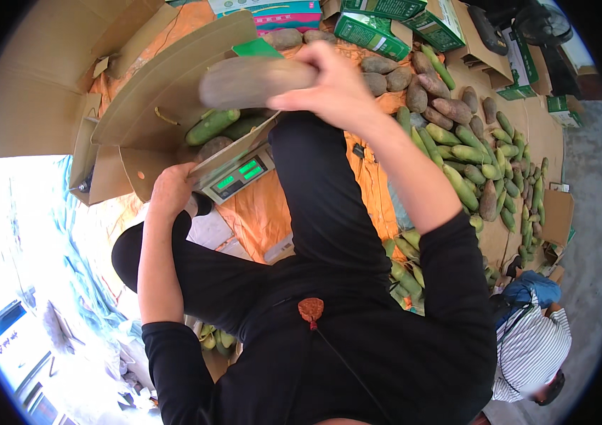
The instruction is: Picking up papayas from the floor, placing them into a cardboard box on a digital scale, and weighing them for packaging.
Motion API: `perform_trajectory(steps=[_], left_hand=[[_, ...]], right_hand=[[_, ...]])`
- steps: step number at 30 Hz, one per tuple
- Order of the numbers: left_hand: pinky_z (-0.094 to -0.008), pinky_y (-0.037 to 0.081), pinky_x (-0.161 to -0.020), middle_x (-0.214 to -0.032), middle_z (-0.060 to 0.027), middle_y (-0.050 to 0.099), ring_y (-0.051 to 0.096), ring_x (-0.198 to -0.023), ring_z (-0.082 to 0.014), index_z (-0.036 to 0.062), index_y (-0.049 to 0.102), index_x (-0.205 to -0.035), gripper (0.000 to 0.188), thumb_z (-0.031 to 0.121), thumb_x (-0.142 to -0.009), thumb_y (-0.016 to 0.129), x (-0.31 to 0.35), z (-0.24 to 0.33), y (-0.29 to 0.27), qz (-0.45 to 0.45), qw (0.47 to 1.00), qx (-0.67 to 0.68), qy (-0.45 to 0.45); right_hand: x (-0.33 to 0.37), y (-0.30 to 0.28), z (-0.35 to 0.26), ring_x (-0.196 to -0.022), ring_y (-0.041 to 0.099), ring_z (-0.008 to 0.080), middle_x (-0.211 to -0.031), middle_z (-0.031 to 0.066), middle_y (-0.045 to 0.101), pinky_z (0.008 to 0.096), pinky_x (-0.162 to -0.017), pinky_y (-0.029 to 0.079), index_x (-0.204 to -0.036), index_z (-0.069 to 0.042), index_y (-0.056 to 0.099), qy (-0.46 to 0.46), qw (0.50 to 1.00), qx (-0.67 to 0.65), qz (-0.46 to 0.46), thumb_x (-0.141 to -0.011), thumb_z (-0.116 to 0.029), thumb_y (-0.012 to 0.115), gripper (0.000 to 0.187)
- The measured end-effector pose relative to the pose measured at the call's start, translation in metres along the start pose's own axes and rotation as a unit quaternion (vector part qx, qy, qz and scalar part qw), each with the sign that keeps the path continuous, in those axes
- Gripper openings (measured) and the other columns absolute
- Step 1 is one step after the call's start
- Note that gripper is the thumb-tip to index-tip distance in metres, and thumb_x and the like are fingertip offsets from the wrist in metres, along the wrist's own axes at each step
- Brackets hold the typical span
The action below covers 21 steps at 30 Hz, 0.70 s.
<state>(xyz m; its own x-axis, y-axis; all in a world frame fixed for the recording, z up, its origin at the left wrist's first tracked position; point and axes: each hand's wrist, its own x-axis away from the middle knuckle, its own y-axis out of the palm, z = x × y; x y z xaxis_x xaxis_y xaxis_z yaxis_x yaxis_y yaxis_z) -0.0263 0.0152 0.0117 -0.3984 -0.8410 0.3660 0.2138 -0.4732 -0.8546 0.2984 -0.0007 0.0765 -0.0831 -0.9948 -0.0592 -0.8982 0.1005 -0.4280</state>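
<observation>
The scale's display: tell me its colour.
Bright green, two lit panels on the weighing scale's display, beside the left hand; seen in the head view.

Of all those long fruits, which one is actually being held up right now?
The big grey-brown one in the right hand, lifted above the open cardboard box. The others lie in the box or spread on the floor.

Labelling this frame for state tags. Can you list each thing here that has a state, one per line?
right hand: closed around a long brownish fruit, held above the box
left hand: gripping the scale's near corner
cardboard box: flaps open, green fruit inside, resting on the scale
digital scale: on, green display lit
loose fruit pile: spread on the floor sheet, unboxed
green cartons: stacked, whether sealed cannot be told
</observation>
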Motion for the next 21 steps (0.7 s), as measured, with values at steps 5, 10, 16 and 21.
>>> perform_trajectory(steps=[5, 10, 16, 21], left_hand=[[-0.0457, 0.047, -0.081, -0.092, -0.0223, 0.064, 0.060, -0.093, -0.0397, 0.0070, 0.067, -0.101, 0.028, 0.004, -0.076, 0.054, 0.000, 0.001, 0.000, -0.004, 1.000, -0.006, -0.002], [-0.0451, 0.047, -0.081, -0.092, -0.0220, 0.064, 0.060, -0.093, -0.0393, 0.0077, 0.067, -0.103, 0.029, 0.005, -0.077, 0.055, 0.000, -0.006, 0.004, -0.007, 1.000, 0.000, 0.002], [-0.0424, 0.047, -0.080, -0.094, -0.0223, 0.065, 0.061, -0.093, -0.0388, 0.0081, 0.067, -0.106, 0.026, 0.009, -0.082, 0.058, 0.001, 0.005, -0.003, -0.025, 1.000, 0.017, -0.005], [-0.0410, 0.047, -0.081, -0.094, -0.0225, 0.065, 0.062, -0.092, -0.0376, 0.0074, 0.067, -0.107, 0.027, 0.008, -0.082, 0.058, -0.010, 0.008, 0.002, -0.045, 0.998, 0.033, -0.004]], right_hand=[[-0.034, 0.062, 0.004, -0.091, 0.061, 0.0185, -0.100, 0.0104, 0.063, 0.0321, -0.080, 0.049, -0.108, -0.001, 0.059, -0.021, 0.994, 0.024, -0.100, -0.067, -0.034, 0.081, 0.057], [-0.013, 0.020, 0.065, -0.097, 0.062, 0.0171, -0.105, 0.0118, 0.065, 0.0303, -0.083, 0.050, -0.113, 0.000, 0.059, 0.037, 0.991, -0.121, -0.033, -0.079, -0.026, 0.074, 0.046], [0.120, -0.052, 0.241, -0.090, 0.064, 0.0210, -0.095, 0.0137, 0.068, 0.0331, -0.081, 0.050, -0.101, 0.001, 0.064, 0.265, 0.959, 0.055, 0.081, -0.075, -0.022, 0.074, 0.036], [0.301, -0.070, 0.375, -0.091, 0.063, 0.0350, -0.094, 0.0212, 0.066, 0.0402, -0.082, 0.050, -0.091, 0.001, 0.068, 0.322, 0.870, 0.354, -0.117, -0.075, -0.034, 0.067, 0.038]])
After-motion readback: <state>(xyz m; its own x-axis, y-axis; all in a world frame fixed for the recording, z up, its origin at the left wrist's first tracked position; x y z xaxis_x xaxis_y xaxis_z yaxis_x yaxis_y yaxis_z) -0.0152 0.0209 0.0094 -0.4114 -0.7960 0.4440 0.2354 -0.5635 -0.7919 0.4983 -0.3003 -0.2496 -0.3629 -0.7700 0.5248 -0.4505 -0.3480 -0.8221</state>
